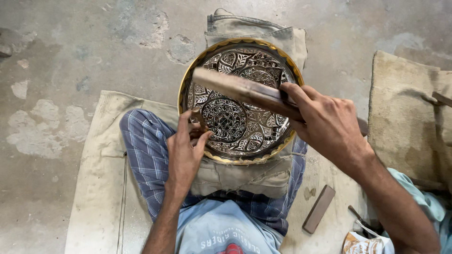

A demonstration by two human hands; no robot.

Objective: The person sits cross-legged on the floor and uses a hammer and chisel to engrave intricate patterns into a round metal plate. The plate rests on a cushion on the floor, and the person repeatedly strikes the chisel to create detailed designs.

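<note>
A round brass plate (235,141) with dense engraved floral patterns and a golden rim rests on folded cloth over my lap. My left hand (184,150) pinches a small chisel-like tool (200,121) against the plate's left inner area. My right hand (325,124) grips one end of a long wooden stick (240,89), which is held across the plate's upper half, above the chisel.
A beige cloth (101,178) lies under my legs on the cracked concrete floor. A brown rectangular block (318,209) lies at the lower right, with small tools (360,221) beside it. Another mat (405,117) covers the floor on the right.
</note>
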